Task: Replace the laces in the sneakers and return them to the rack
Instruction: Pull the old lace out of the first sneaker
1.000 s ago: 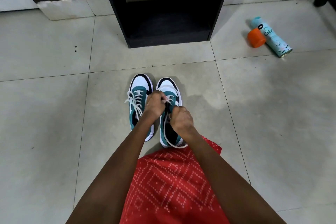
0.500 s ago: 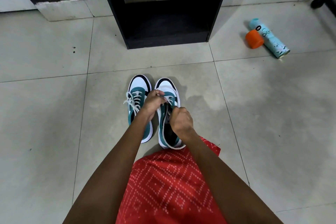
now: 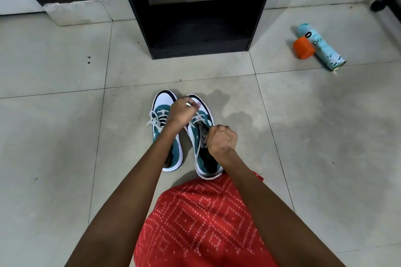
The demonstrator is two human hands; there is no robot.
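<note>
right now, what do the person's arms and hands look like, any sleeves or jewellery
Both arms are bare along all their visible length, with no sleeves. The left hand and right hand show no watch, bracelet or glove. Below them is a red garment with a white dotted diamond pattern.

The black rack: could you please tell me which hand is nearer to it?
Left. The left hand pinches the lace over the right sneaker's toe, before the rack; the right hand holds lace farther back, over its tongue.
</note>
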